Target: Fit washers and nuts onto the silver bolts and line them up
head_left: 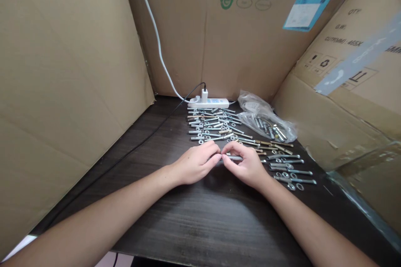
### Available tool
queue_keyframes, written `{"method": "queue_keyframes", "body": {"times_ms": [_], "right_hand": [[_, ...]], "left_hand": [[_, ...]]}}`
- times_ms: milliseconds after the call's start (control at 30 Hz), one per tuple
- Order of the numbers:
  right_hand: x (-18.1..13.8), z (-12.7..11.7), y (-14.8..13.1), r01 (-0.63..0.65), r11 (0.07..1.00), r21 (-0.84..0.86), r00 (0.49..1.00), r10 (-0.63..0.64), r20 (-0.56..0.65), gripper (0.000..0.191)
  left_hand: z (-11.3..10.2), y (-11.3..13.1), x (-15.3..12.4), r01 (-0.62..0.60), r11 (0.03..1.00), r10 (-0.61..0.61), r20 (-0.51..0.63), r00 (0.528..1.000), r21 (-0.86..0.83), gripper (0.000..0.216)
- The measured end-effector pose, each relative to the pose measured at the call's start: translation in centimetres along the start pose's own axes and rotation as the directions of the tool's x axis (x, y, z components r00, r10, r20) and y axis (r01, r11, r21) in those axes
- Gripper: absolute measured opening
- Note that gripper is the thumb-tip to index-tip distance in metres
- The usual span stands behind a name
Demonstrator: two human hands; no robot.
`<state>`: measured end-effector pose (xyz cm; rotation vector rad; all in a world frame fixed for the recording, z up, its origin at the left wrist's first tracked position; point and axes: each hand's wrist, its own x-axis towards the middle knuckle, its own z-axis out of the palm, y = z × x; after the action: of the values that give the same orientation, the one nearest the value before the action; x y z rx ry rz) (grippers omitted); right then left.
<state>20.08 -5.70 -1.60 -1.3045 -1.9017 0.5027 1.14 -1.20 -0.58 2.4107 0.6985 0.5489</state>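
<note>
My left hand (196, 162) and my right hand (246, 164) meet at the middle of the dark wooden table (194, 221), fingers curled and pinched together. Between them they hold a silver metal bolt (233, 158), lying level; my right fingers wrap its shaft and my left fingertips pinch its left end. Just beyond my hands lie rows of metal bolts and washers (213, 127). More bolts and loose washers (290, 171) lie to the right of my right hand.
A clear plastic bag of bolts (266, 123) sits at the back right. A white power strip (208, 102) with a white cable and a black cord stands against the back. Cardboard boxes (62, 79) wall in the table on the left, back and right.
</note>
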Motion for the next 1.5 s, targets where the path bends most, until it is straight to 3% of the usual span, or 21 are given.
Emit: {"method": "queue_keyframes", "body": {"times_ms": [467,667,833,1100,1267,1500], "right_hand": [[0.1,0.1,0.0,-0.009,1.0,0.03,1.0,0.009,-0.002,0.008],[0.2,0.1,0.1,-0.023,0.998,0.067,0.999,0.025,-0.027,0.008],[0.2,0.1,0.2,-0.023,0.996,0.082,0.999,0.025,-0.027,0.008],[0.1,0.4,0.4,-0.063,0.985,0.163,0.997,0.07,-0.036,0.014],[0.2,0.2,0.3,-0.053,0.991,0.122,0.996,0.06,-0.059,0.015],[0.2,0.2,0.3,-0.064,0.993,0.102,0.996,0.07,-0.061,0.017]], "left_hand": [[0.2,0.6,-0.2,0.013,0.999,-0.014,-0.022,1.0,-0.03,0.009],[0.1,0.4,-0.2,0.059,0.998,-0.06,-0.021,0.998,-0.034,0.015],[0.3,-0.2,0.3,-0.029,0.999,0.028,0.048,0.998,0.021,0.031],[0.4,-0.2,0.3,-0.001,0.999,0.004,0.08,0.997,-0.042,0.029],[0.4,0.5,-0.1,0.043,0.996,-0.041,0.027,0.999,-0.083,0.012],[-0.3,1.1,-0.4,0.065,0.995,-0.068,-0.034,0.997,-0.071,0.014]]}}
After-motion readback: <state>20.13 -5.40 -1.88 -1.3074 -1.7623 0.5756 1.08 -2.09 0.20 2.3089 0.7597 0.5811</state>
